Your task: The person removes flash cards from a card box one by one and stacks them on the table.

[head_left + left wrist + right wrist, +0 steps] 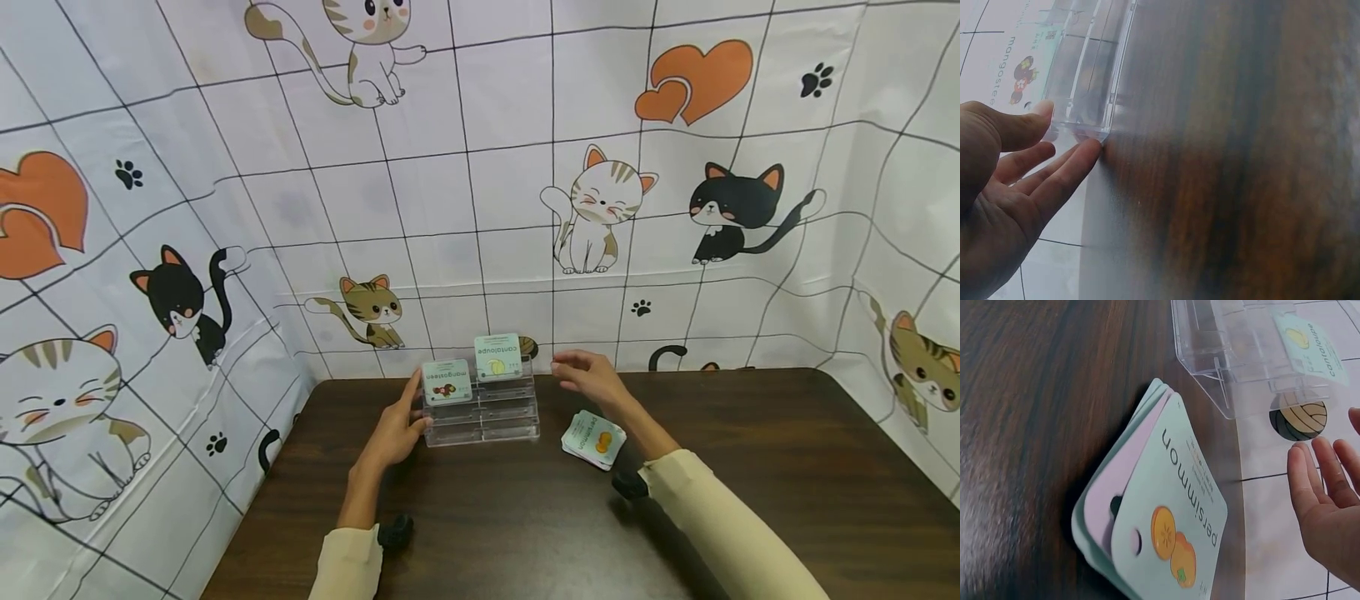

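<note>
A clear plastic card rack point(510, 427) with stepped slots stands toward the table's far edge. The mangosteen card point(447, 383) sits at its left side, and the cantaloupe card point(498, 358) stands higher at the back right. My left hand point(395, 429) is at the rack's left end. In the left wrist view, its extended fingertips point(1090, 147) touch the rack's end, with the thumb beside the mangosteen card point(1022, 78). To the right of the rack my right hand point(592, 379) hovers with loosely bent fingers, holding nothing. Below it lies a stack of cards topped by a persimmon card point(597, 435).
The brown wooden table point(525, 517) spreads out in front of the rack. Behind it and along the sides hangs a white gridded cloth point(510, 192) printed with cats, hearts and paws. In the right wrist view, a pink card point(1107, 500) shows within the stack.
</note>
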Demonstrator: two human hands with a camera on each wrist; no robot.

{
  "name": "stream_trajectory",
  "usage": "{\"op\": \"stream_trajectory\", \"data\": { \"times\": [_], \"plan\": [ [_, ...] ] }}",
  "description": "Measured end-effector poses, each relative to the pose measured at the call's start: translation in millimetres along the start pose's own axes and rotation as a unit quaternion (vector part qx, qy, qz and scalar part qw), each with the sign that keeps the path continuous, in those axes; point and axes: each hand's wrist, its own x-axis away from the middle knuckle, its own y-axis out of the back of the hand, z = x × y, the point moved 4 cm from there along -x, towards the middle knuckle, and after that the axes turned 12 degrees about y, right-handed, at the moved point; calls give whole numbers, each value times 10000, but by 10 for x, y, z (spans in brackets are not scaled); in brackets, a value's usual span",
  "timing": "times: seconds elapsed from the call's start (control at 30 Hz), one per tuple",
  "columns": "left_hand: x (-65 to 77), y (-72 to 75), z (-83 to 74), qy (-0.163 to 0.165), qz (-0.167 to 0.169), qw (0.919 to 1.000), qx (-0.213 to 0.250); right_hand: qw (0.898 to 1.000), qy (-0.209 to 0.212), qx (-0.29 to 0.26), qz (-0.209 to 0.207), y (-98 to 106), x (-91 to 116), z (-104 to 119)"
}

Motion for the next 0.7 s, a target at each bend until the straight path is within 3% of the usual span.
{"op": "stream_trajectory", "data": {
  "times": [0.7],
  "plan": [
    [-7, -2, 0, -9, -30, 10000, -12, 9998, 72, 192, 1, -269, -228, 30]
  ]
}}
